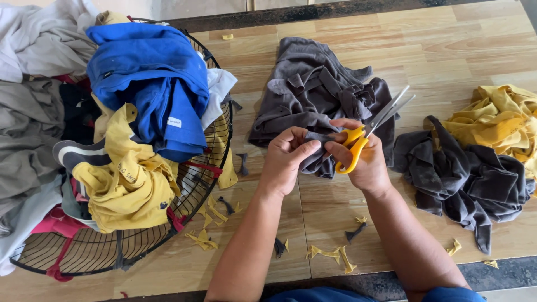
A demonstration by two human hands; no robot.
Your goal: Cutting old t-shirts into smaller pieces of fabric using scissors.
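I see both of my forearms coming up from the bottom edge, bare to the elbow and angled inward so the wrists draw close together. My left hand (285, 162) is curled into a loose fist, knuckles up, with the thumb pressed against the side of the forefinger in a pinch; the fingertips (309, 146) point toward my other hand. My right hand (362, 159) sits just beside it, thumb uppermost, the thumb and fingers bent round and closed as in a grip, with its back turned away from me. The fingertips of the two hands nearly touch. Both wrists are held straight and level.
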